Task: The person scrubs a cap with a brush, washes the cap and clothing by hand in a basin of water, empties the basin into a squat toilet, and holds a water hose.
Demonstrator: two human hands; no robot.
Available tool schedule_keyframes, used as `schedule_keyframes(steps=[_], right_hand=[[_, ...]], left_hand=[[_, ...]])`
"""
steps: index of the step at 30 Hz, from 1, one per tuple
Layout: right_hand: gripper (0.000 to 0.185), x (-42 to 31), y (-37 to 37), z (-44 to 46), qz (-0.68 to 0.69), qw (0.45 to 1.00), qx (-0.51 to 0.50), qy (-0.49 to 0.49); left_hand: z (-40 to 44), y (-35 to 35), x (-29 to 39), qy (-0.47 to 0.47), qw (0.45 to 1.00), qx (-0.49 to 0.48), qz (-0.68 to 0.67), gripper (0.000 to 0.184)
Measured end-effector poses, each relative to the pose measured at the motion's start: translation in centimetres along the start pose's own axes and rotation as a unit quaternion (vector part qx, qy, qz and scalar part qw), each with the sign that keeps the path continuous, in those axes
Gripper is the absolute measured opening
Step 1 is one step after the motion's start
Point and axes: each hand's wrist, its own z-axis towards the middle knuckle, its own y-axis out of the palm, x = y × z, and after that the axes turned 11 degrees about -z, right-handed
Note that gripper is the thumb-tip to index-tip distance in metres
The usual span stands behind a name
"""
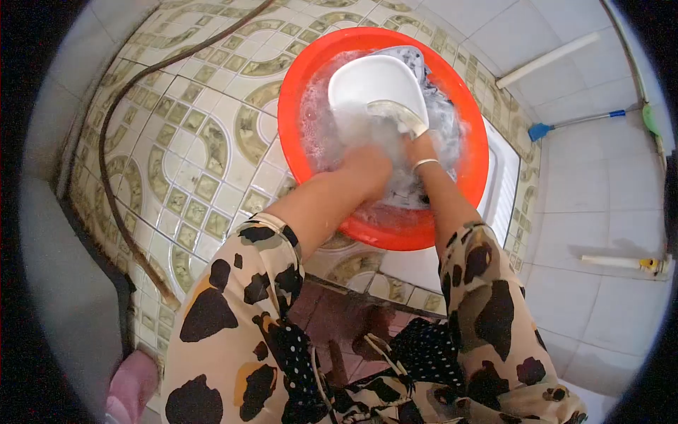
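A wide orange-red basin (296, 106) holds foamy, greyish water. In it a white rounded dish (371, 78) rests tilted at the far side, and a second pale dish with a curved rim (399, 113) lies against it. My right hand (418, 146), with a thin light bangle at the wrist, closes on the edge of this pale dish. To its left, my left hand (366, 166) is at the water in front of the dishes, smeared by motion and splash, its fingers hidden. Wet grey-and-dark patterned cloth (441, 116) lies along the basin's right side.
The basin stands on a patterned tile floor (212, 141), over a white ridged floor fixture (503, 180). A brown hose (106, 141) runs along the left. A blue-headed brush (540, 131) and a white pipe with a tap (621, 263) are at the right wall. Something pink (134, 381) stands lower left.
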Motion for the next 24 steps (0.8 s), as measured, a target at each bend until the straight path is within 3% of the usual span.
schedule_keyframes(steps=[1,2,4,7,9,10,12,13,14,15,16,17,18,20,22,23,24], right_hand=[[0.043,0.1,0.3,0.5,-0.027,0.997,-0.014,0.072],[0.043,0.5,0.3,0.7,-0.027,0.997,-0.016,0.07],[0.04,-1.1,-3.1,0.7,0.006,0.993,-0.089,0.079],[0.035,-3.4,-10.3,0.2,0.044,0.975,-0.194,0.097],[0.025,-3.4,-13.5,-0.1,0.371,0.872,-0.27,0.169],[0.025,-3.0,-14.7,0.0,0.369,0.873,-0.27,0.172],[0.016,-2.7,-17.2,0.3,0.355,0.906,-0.219,0.077],[0.016,-3.6,-18.6,-0.2,0.354,0.907,-0.216,0.077],[0.015,-4.6,-20.0,-0.8,0.355,0.923,-0.138,0.05],[0.014,-5.4,-20.8,-1.5,0.353,0.933,-0.06,0.021],[0.014,-6.0,-20.8,-2.5,0.352,0.934,-0.059,0.018],[0.013,-6.5,-20.7,-3.6,0.199,0.976,0.056,-0.065],[0.012,-6.8,-20.6,-4.5,0.038,0.974,0.169,-0.144],[0.019,-6.8,-18.1,-5.5,0.008,0.929,0.24,-0.282],[0.04,-6.3,-14.3,-5.9,-0.052,0.935,0.171,-0.305],[0.047,-5.9,-12.0,-6.6,-0.077,0.943,0.154,-0.286],[0.047,-6.4,-10.7,-7.6,-0.013,0.977,0.071,-0.202]], left_hand=[[0.2,0.0,-0.2,0.008,0.998,0.03,-0.05,0.032],[0.2,0.1,-0.2,0.006,0.998,0.03,-0.051,0.032],[-0.1,-0.7,0.0,0.077,0.99,0.069,0.093,0.028],[-1.4,-2.1,0.8,0.097,0.993,0.047,0.04,0.022],[-1.6,-1.7,0.6,0.127,0.99,0.059,0.014,0.023],[-1.7,-1.4,0.6,0.157,0.985,0.065,-0.008,0.025],[-1.9,-1.1,1.0,0.146,0.986,0.052,-0.064,0.026],[-2.0,-1.1,1.2,0.132,0.983,0.043,-0.116,0.027],[-1.9,-1.1,1.2,0.135,0.983,0.045,-0.116,0.027],[-1.7,-0.8,0.9,0.204,0.967,0.13,-0.081,0.029],[-1.3,-0.4,0.6,0.27,0.938,0.212,-0.045,0.032],[-0.7,0.1,0.4,0.271,0.937,0.215,-0.045,0.032],[0.2,0.8,0.1,0.24,0.929,0.274,-0.059,0.038],[0.3,0.8,0.3,0.211,0.917,0.33,-0.073,0.044],[-1.0,0.2,0.7,0.102,0.953,0.277,-0.071,0.055],[-1.1,0.4,0.6,0.102,0.953,0.275,-0.07,0.055],[-1.2,0.6,0.4,0.079,0.974,0.21,-0.028,0.059]])
